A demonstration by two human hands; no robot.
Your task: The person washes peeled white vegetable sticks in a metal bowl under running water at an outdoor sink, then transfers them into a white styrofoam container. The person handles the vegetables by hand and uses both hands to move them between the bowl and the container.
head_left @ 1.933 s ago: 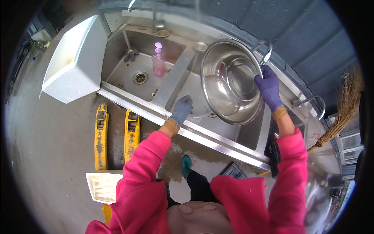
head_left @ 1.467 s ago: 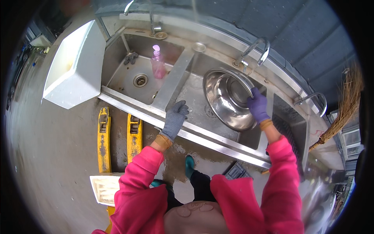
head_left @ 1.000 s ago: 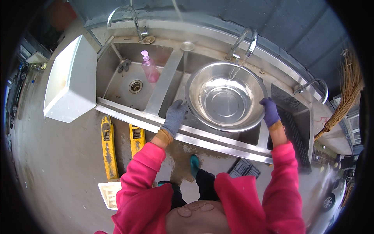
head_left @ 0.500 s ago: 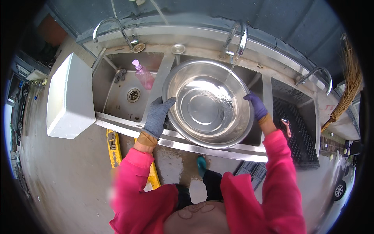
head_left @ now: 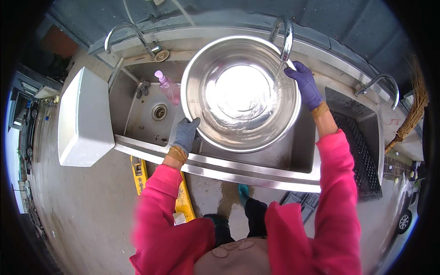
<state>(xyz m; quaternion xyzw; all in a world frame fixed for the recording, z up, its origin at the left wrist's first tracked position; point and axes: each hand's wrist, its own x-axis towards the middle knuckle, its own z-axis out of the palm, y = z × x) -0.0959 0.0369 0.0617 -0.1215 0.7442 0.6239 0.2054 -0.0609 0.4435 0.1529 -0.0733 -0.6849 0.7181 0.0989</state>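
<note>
A large shiny steel bowl (head_left: 240,91) is held tilted over the middle basin of a steel sink (head_left: 256,165). My left hand (head_left: 185,134), in a grey glove, grips its lower left rim. My right hand (head_left: 305,85), in a purple glove, holds the upper right rim. The middle tap (head_left: 284,36) hangs over the bowl's far edge and a thin stream of water runs into the bowl beside my right hand.
A pink bottle (head_left: 167,87) stands in the left basin near the drain (head_left: 159,111). A white box (head_left: 85,119) sits left of the sink. A black crate (head_left: 362,146) fills the right basin. Yellow tools (head_left: 137,169) lie on the concrete floor. A broom (head_left: 410,114) leans at right.
The bowl has been lifted and tilted up toward me under the tap. My left hand moved from the sink edge to the bowl's rim; my view shifted closer over the sink.
</note>
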